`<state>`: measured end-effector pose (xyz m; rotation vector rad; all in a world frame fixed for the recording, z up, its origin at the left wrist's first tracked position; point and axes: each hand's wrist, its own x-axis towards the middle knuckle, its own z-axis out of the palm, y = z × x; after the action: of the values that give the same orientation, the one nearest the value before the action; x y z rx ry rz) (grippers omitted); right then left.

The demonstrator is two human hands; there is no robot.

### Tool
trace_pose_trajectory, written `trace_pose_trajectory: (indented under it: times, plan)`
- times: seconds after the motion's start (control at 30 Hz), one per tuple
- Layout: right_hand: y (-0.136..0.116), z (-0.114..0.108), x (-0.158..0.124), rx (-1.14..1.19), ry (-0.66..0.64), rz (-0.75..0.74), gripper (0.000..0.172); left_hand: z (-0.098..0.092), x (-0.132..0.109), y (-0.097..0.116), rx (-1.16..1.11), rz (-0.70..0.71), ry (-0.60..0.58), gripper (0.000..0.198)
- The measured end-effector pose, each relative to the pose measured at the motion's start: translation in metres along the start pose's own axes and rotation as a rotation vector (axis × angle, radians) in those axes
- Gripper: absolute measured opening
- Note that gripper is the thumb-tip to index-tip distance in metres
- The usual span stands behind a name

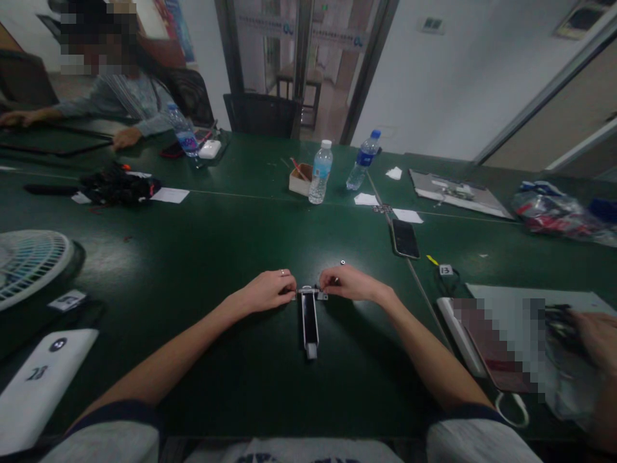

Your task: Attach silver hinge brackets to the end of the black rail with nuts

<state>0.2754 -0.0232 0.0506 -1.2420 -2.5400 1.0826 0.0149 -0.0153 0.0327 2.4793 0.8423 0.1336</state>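
A small T-shaped device (pixel 309 321) with a black body and silver ends lies on the dark green table (pixel 202 257) right in front of me. My left hand (pixel 268 290) pinches the left end of its silver crossbar, fingers curled, a ring on one finger. From the other side, my right hand (pixel 348 283) pinches the crossbar's right end, fingers closed. A tiny screw-like speck (pixel 342 262) rests just beyond my right hand.
A phone (pixel 405 238) lies to the right, two water bottles (pixel 320 172) and a small box (pixel 299 180) farther back. A fan (pixel 29 263) and white case (pixel 43 379) sit at left. Another person's hand (pixel 595 337) rests at right; a seated person (pixel 120 96) is far left.
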Motion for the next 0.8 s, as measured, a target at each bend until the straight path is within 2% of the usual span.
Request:
trace_pose_trajectory:
  times: [0.2,0.6,0.8]
  plan:
    - [-0.0037,0.0002,0.0013,0.015,0.037,0.024,0.012,-0.0006,-0.0011,0.0004,-0.022,-0.007,0.003,0.021]
    - [-0.0017,0.0015,-0.0005,0.067,0.018,0.026,0.011,-0.0008,-0.0009,0.0009,-0.019,-0.006,0.001,0.020]
    - [-0.0049,0.0023,-0.0001,0.094,-0.007,0.088,0.008,0.0003,-0.0016,0.0013,-0.035,-0.033,-0.002,0.019]
